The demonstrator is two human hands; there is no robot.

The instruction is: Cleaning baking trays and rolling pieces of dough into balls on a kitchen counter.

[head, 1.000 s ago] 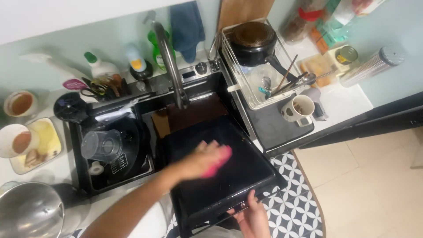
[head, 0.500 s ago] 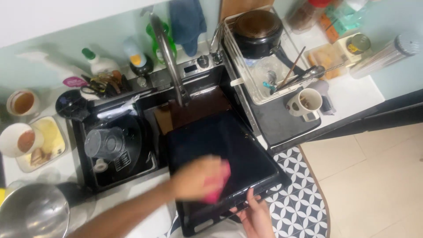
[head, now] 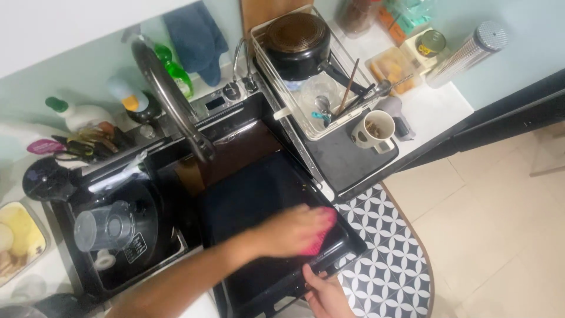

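Fingers of our left hand [head: 291,231] lie flat and spread over a pink sponge [head: 321,235], pressing it against the black tray [head: 253,194]; fingers of our right hand [head: 323,291] curl round the tray's near edge, thumb on the rim, and hold it.

We have the tray propped across the right half of the sink [head: 176,176], its near end jutting past the worktop edge over the patterned mat [head: 388,259]. That overhang worries us. We judge that if we bear down hard near the right corner, where the sponge now sits, the tray could tip or slide outward, and only our right hand holds it back. A wet rim would weaken that hold.

We also see the tap [head: 170,100] arching just beyond the tray's far end, so a long push could knock the tray against it. In the left basin a clear jug [head: 103,227] lies on a dark pan [head: 141,235]; a sideways lurch of the tray might strike them. We expect any water running off the near end to land on the mat and make it slippery.
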